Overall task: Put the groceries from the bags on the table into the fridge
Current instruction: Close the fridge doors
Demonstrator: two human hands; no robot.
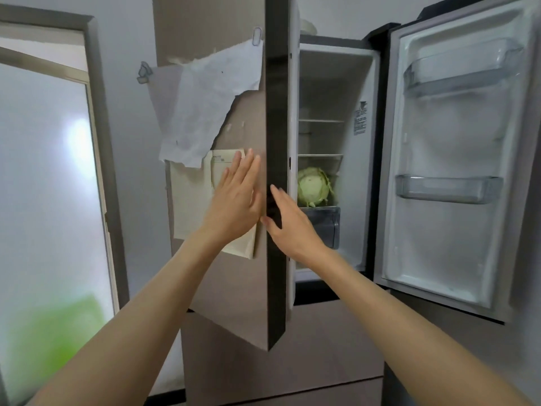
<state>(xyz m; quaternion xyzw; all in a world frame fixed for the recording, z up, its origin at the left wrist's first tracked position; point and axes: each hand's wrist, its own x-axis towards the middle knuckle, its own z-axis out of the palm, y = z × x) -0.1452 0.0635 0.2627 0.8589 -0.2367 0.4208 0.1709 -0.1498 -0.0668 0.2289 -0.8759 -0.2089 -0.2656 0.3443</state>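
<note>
Left hand (237, 197): fingers straight, flat against left fridge door (234, 118). Right hand (288, 222): fingers straight, on that door's dark edge. Cabbage (314, 187): on fridge shelf, above drawer (325, 227). Right door (450, 159): wide open.

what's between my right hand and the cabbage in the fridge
In the head view, only the pale inner edge of the left fridge door lies between the right hand and the cabbage; nothing else.

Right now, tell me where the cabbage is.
In the head view, the cabbage sits inside the open fridge, right of center, just above a clear drawer and just right of the dark edge of the left door.
</note>
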